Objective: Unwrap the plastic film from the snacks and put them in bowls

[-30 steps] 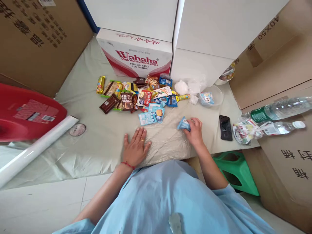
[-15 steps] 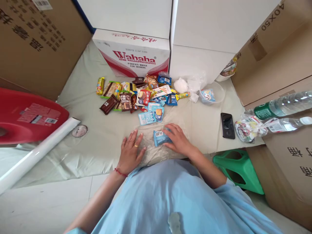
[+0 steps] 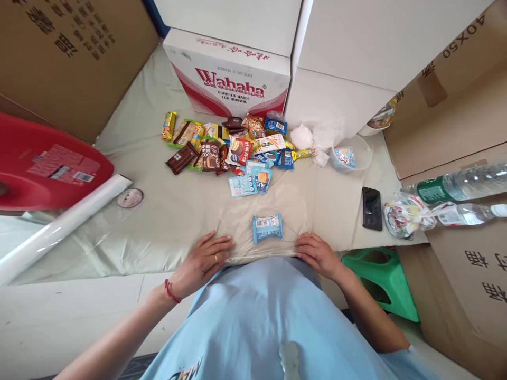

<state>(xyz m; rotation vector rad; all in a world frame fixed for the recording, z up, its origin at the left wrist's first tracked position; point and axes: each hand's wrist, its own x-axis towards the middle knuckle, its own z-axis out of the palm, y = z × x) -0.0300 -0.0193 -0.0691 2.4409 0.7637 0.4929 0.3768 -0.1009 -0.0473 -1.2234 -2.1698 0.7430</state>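
A small light-blue snack packet (image 3: 268, 229) lies between my hands near the front edge of the covered table, with neither hand touching it. My left hand (image 3: 209, 256) rests at the table edge left of the packet, fingers stretched out and holding nothing. To the right, my right hand (image 3: 316, 254) also lies on the edge, fingers extended and nothing in it. Thin clear plastic (image 3: 241, 248) seems to lie flat under the packet. Farther back are light-blue flat packets (image 3: 242, 186) and a heap of snacks, including a brown cocoa packet (image 3: 210, 157) and a red packet (image 3: 240, 151).
A Wahaba-style white and red carton (image 3: 233, 87) stands behind the heap. On the right are a clear bowl (image 3: 363, 158), a phone (image 3: 372, 209) and water bottles (image 3: 471, 182). A red jug (image 3: 67, 163) and a white roll (image 3: 75, 224) occupy the left. A green stool (image 3: 386, 287) stands below.
My right hand has let go of the light-blue packet and drawn back right to the table edge. My left hand has moved back toward the edge. The view has shifted slightly.
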